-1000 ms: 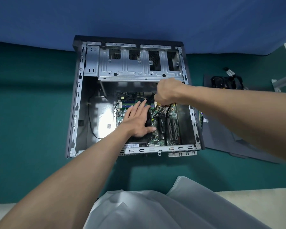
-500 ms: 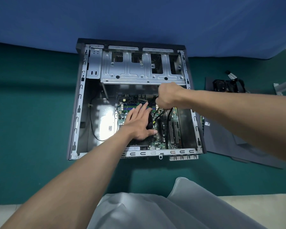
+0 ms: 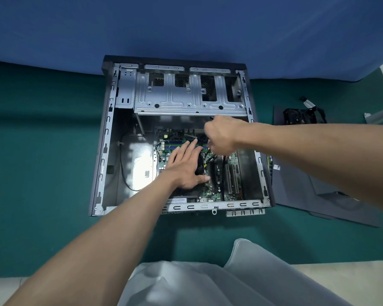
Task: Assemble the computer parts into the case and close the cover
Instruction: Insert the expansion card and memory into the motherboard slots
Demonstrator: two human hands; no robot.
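Open case (image 3: 106, 151) lying flat on green tabletop (image 3: 42, 151), cover (image 3: 318, 191) off and laid just beside its right wall. Inside: silver drive cage (image 3: 186, 96) across far end, green motherboard (image 3: 210, 191) on floor at near right, thin black wire (image 3: 124, 173) looping over bare metal at left. Left hand (image 3: 184, 166) released, fingers straight and spread, pressed flat on black cooler (image 3: 199, 166) over board. Right hand (image 3: 221, 138) clenched around black cables (image 3: 210, 161) trailing down to board, just beyond left fingertips. Black fan (image 3: 301, 115) at cover's far end, right of case
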